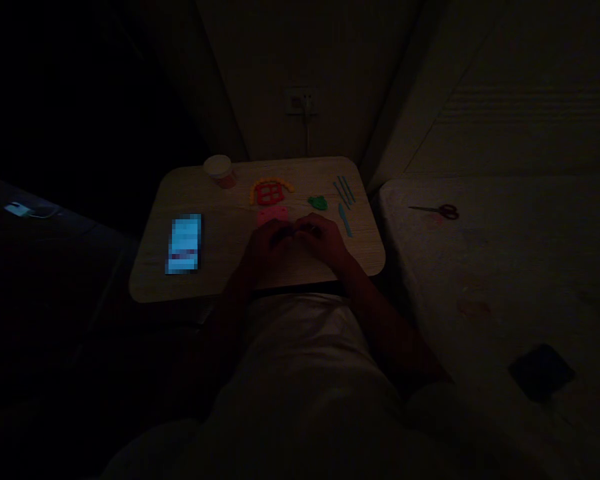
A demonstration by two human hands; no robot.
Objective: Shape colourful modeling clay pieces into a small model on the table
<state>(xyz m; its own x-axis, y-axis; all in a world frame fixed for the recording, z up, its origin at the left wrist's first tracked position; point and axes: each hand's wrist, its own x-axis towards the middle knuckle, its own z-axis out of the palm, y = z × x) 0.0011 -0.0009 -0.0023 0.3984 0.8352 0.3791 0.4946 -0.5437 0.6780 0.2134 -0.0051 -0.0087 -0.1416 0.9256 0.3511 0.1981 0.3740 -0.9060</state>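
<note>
In the dim light my left hand [266, 241] and my right hand [323, 235] meet over the front middle of the small table [220, 263]. The fingers of both are curled in and pressed together at a small dark thing that I cannot make out. Just beyond the left hand lies a flat pink piece [273, 213], partly covered by the fingers. Farther back are a red window-shaped piece [270, 194] and a yellow arc [273, 181] curving over it. A green lump [319, 202] lies beyond the right hand.
Blue sticks [343, 191] and a blue plastic knife [345, 220] lie at the table's right. A paper cup [220, 171] stands at the back left, with a lit phone [184, 243] nearer. Scissors [447, 211] and a dark square [542, 372] rest on the pale surface to the right.
</note>
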